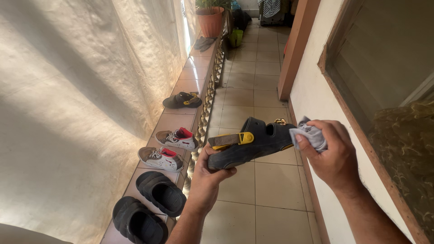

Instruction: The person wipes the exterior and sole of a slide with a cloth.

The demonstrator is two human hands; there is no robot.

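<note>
Left hand (209, 174) gripped a dark navy rubber sandal with yellow strap (251, 142) by the heel end, held mid-air over the beige tiled floor (266, 190). Right hand (332, 153) pinched a crumpled grey cloth (309, 135) against the toe. Black foam clogs (149, 205) and sneakers (169, 148) sat on the ledge (181, 83).

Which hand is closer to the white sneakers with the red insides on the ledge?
Left. The left hand holds the dark sandal just right of the sneakers on the ledge. The right hand, pressing a grey cloth to the sandal's far end, is farther right.
</note>
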